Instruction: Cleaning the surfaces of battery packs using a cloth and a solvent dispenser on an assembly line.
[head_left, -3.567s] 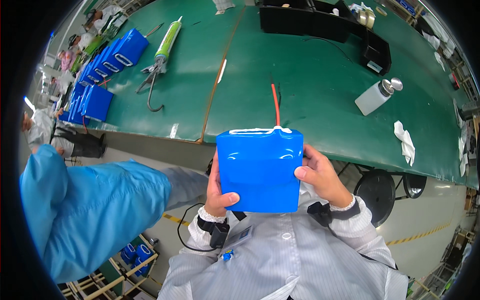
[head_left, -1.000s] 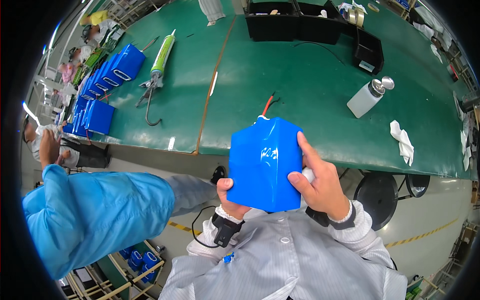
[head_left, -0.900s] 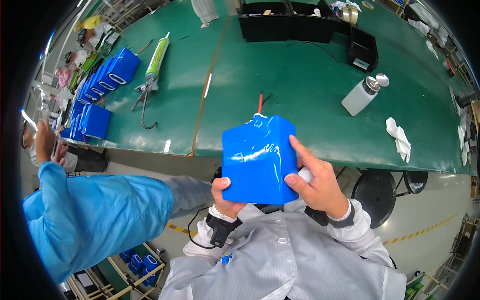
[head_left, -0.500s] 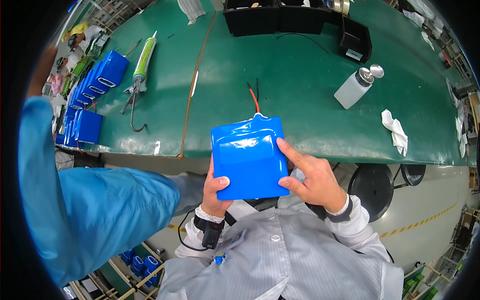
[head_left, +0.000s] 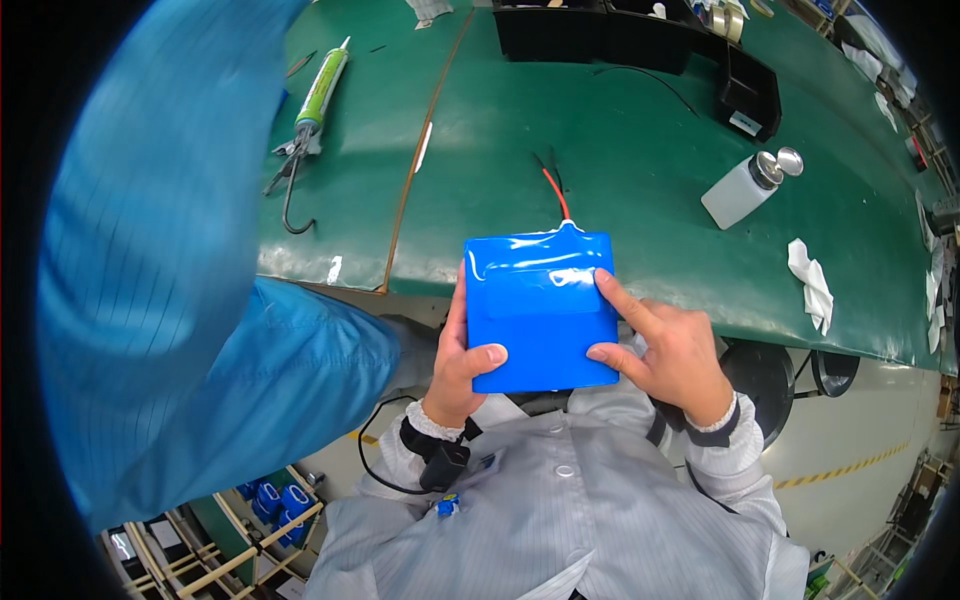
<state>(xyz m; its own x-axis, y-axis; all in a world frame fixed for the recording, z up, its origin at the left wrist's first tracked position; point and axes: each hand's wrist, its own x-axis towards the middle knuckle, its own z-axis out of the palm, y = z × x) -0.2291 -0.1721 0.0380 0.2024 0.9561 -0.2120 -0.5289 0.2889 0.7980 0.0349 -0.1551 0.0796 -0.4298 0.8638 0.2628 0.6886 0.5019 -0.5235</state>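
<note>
A flat blue battery pack (head_left: 542, 345) in shiny wrap is held upright in front of my chest, just off the table's near edge. Red and black wires come out of its top through a white blob. My left hand (head_left: 464, 360) grips the left side, thumb on the front face and the other fingers partly hidden behind. On the right side, my right hand (head_left: 675, 360) has its index fingertip on the pack's upper front and its thumb at the lower edge. The remaining fingers of that hand are curled.
A person's blue sleeve (head_left: 160, 200) fills the left. On the green table (head_left: 480, 130) lie a caulking gun with a green tube (head_left: 318, 90), black bins (head_left: 550, 33), a white pump bottle (head_left: 740, 190) and crumpled tissue (head_left: 810, 285). A black stool (head_left: 760, 390) stands below the edge.
The blue sleeve has swung in over the left table, covering the row of blue packs. The view has shifted, so the table and pack sit differently; both hands keep their hold.
</note>
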